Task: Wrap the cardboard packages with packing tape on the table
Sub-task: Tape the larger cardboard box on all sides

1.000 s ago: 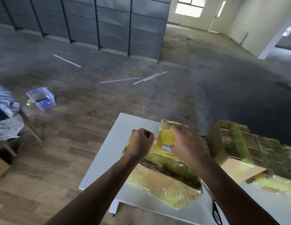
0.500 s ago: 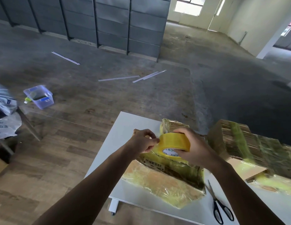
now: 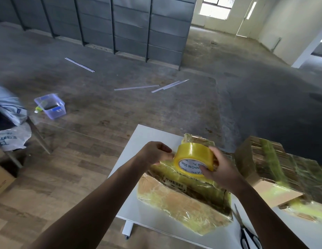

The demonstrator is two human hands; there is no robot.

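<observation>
The right hand [image 3: 223, 169] grips the roll of tape [image 3: 193, 159] by its rim, just above the half-wrapped package [image 3: 183, 205] at lower centre on the worktop [image 3: 136, 198]. The left hand [image 3: 154, 153], fingers curled, pinches at the roll's left edge. Best to peel the end free, keep it taut, and press it flat before unrolling.

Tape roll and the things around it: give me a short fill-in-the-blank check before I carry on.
The right hand grips the tape roll, whose colour is ____.
The print inside its core reads MADE IN ____.
The scissors lie on the table, to the ____ of the barcoded package.
Missing words: yellow; CHINA; right.
</observation>
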